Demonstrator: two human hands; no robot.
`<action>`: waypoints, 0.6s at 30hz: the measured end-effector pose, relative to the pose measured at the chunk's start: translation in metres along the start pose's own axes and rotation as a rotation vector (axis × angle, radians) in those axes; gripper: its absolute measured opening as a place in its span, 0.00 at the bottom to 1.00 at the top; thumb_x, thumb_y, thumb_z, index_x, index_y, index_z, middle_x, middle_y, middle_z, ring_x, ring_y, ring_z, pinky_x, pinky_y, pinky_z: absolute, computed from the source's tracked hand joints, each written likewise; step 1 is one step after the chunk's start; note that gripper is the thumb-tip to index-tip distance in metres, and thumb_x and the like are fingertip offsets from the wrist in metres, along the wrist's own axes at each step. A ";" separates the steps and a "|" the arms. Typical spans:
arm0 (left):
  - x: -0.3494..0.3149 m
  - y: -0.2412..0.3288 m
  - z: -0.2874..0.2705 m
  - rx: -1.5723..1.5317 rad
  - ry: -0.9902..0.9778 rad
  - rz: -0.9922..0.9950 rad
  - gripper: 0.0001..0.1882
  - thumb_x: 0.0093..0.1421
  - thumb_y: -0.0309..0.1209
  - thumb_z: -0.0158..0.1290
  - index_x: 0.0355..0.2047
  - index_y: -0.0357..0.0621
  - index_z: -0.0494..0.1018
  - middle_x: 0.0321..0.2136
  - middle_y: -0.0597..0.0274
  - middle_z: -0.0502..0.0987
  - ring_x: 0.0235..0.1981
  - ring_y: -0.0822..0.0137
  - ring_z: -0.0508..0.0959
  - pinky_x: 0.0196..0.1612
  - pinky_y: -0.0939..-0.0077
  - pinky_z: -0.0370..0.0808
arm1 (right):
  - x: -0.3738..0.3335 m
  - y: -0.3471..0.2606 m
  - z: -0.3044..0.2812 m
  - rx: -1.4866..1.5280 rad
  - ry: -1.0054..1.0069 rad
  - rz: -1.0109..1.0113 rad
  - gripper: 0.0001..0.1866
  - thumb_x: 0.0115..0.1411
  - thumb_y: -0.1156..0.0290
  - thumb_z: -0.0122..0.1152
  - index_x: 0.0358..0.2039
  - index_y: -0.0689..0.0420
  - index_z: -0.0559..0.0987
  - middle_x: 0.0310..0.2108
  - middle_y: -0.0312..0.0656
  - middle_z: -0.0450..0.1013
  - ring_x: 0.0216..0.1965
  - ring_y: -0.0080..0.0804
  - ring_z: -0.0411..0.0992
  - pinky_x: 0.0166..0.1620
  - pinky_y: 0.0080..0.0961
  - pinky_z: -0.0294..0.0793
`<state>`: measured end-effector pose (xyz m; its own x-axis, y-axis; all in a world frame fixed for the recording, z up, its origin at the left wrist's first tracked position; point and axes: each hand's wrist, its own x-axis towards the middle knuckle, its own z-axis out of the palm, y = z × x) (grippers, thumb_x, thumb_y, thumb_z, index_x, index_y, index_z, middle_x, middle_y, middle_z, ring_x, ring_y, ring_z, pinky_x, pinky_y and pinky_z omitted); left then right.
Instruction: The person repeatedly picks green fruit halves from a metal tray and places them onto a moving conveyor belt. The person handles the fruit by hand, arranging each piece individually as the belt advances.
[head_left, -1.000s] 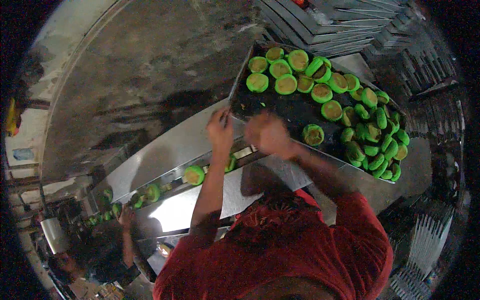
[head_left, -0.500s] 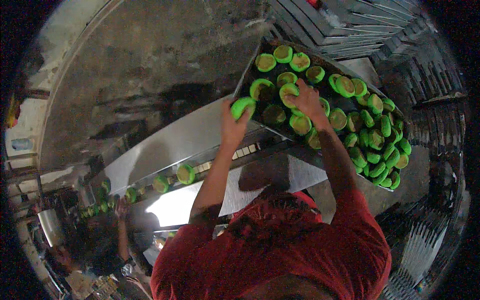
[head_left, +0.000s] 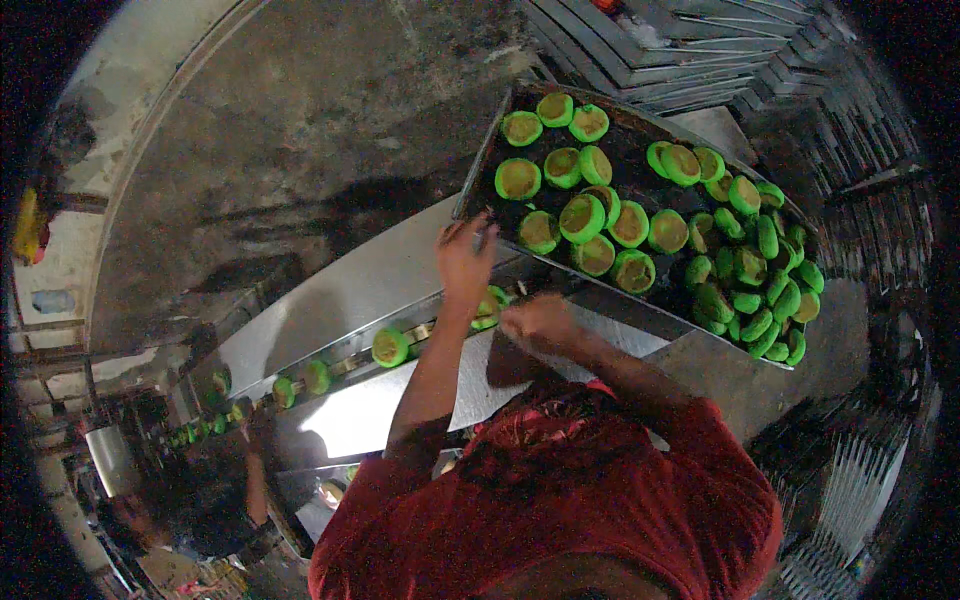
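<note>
Round green buns with browned flat faces lie in a dark metal tray [head_left: 625, 292]. At the tray's near left corner is my left hand [head_left: 466, 258], its fingers curled over the rim. My right hand [head_left: 542, 322] is low over the narrow conveyor, smeared by motion, so its grip is unclear. Right beside its fingertips sits a green bun [head_left: 488, 308] on the conveyor, partly behind my left forearm. Another bun [head_left: 390, 347] lies farther left on the same conveyor. Inside the tray, one bun [head_left: 581, 218] leans over its neighbours, and several are heaped at the right end.
A smooth metal ledge [head_left: 330, 278] runs along the conveyor's far side. At lower left, a co-worker's arm [head_left: 256, 475] reaches to the conveyor by more buns. Stacked metal trays [head_left: 690, 50] stand at the back right, and another stack [head_left: 845, 500] stands at the lower right.
My right hand has left the tray and moved down to the conveyor. The bun in my left hand is gone from it. Buns on the conveyor have shifted.
</note>
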<state>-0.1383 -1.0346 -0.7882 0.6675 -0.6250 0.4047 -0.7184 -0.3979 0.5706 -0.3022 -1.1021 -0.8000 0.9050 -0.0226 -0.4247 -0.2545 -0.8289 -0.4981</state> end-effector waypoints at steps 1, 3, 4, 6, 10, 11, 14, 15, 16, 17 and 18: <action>0.013 0.016 0.010 0.224 -0.100 0.082 0.16 0.55 0.34 0.60 0.43 0.42 0.78 0.40 0.51 0.79 0.43 0.50 0.76 0.49 0.59 0.71 | -0.013 0.009 -0.024 0.024 0.231 0.067 0.20 0.55 0.60 0.61 0.47 0.53 0.76 0.40 0.50 0.74 0.42 0.49 0.73 0.43 0.47 0.72; 0.028 0.040 0.032 0.504 -0.265 0.158 0.16 0.55 0.33 0.60 0.43 0.42 0.78 0.38 0.51 0.79 0.39 0.50 0.78 0.47 0.61 0.73 | -0.019 0.042 -0.067 -0.050 0.826 0.184 0.20 0.54 0.59 0.63 0.43 0.57 0.75 0.40 0.51 0.73 0.43 0.51 0.72 0.42 0.47 0.72; 0.028 0.036 0.049 0.562 -0.336 0.142 0.17 0.55 0.33 0.60 0.44 0.43 0.77 0.37 0.51 0.79 0.39 0.50 0.78 0.46 0.61 0.73 | -0.018 0.055 -0.082 -0.144 1.184 0.225 0.20 0.54 0.59 0.64 0.41 0.59 0.74 0.41 0.52 0.72 0.43 0.52 0.71 0.42 0.47 0.72; 0.042 0.040 0.060 0.419 -0.462 0.059 0.19 0.54 0.32 0.61 0.47 0.43 0.75 0.39 0.50 0.78 0.40 0.49 0.79 0.46 0.60 0.74 | -0.009 0.088 -0.082 -0.277 1.080 0.505 0.21 0.54 0.63 0.66 0.43 0.61 0.71 0.39 0.53 0.72 0.42 0.55 0.71 0.41 0.47 0.72; 0.029 0.039 0.039 -0.285 -0.299 -0.098 0.25 0.55 0.30 0.61 0.53 0.42 0.70 0.45 0.46 0.76 0.46 0.46 0.77 0.47 0.58 0.75 | -0.003 0.106 -0.071 0.132 1.007 0.341 0.26 0.55 0.68 0.66 0.51 0.58 0.67 0.43 0.54 0.72 0.43 0.57 0.71 0.42 0.47 0.72; 0.012 0.037 0.026 -0.438 -0.168 -0.084 0.27 0.55 0.29 0.61 0.55 0.42 0.68 0.46 0.45 0.76 0.48 0.45 0.77 0.47 0.57 0.75 | -0.010 0.098 -0.072 0.240 1.007 0.331 0.26 0.55 0.69 0.66 0.52 0.58 0.66 0.44 0.55 0.72 0.43 0.57 0.72 0.43 0.48 0.72; -0.060 0.008 -0.022 -0.050 -0.057 0.083 0.29 0.56 0.30 0.60 0.58 0.43 0.67 0.51 0.45 0.74 0.53 0.47 0.75 0.58 0.53 0.68 | -0.028 0.044 -0.076 0.397 1.025 0.198 0.26 0.56 0.69 0.65 0.53 0.56 0.66 0.44 0.57 0.71 0.44 0.58 0.73 0.42 0.48 0.72; -0.090 -0.012 -0.025 0.180 -0.059 0.185 0.29 0.57 0.31 0.60 0.59 0.43 0.66 0.52 0.45 0.74 0.54 0.48 0.74 0.61 0.51 0.64 | -0.030 0.021 -0.071 0.423 1.036 0.136 0.25 0.56 0.69 0.64 0.52 0.56 0.66 0.44 0.58 0.71 0.44 0.59 0.73 0.42 0.48 0.72; -0.123 -0.028 -0.021 0.268 -0.170 0.232 0.26 0.57 0.30 0.59 0.57 0.44 0.69 0.52 0.46 0.74 0.54 0.49 0.74 0.63 0.49 0.61 | -0.028 0.007 -0.059 0.419 1.017 -0.005 0.24 0.57 0.71 0.63 0.53 0.56 0.66 0.44 0.58 0.71 0.44 0.60 0.73 0.42 0.49 0.72; -0.133 -0.033 -0.022 0.286 -0.205 0.212 0.24 0.57 0.29 0.59 0.55 0.44 0.71 0.51 0.46 0.75 0.53 0.49 0.74 0.63 0.50 0.60 | -0.023 -0.001 -0.045 0.413 0.998 -0.145 0.24 0.57 0.72 0.62 0.53 0.57 0.66 0.43 0.58 0.72 0.43 0.61 0.73 0.43 0.50 0.72; -0.142 -0.037 -0.023 0.305 -0.242 0.196 0.21 0.57 0.29 0.58 0.52 0.44 0.73 0.50 0.47 0.75 0.52 0.50 0.75 0.63 0.50 0.60 | -0.015 -0.003 -0.034 0.372 0.885 -0.124 0.23 0.58 0.72 0.60 0.53 0.57 0.66 0.43 0.57 0.72 0.44 0.60 0.73 0.43 0.50 0.72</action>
<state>-0.2022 -0.9158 -0.8503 0.4740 -0.8334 0.2842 -0.8760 -0.4136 0.2483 -0.3034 -1.1182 -0.7670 0.8231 -0.4859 0.2941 -0.0938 -0.6271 -0.7733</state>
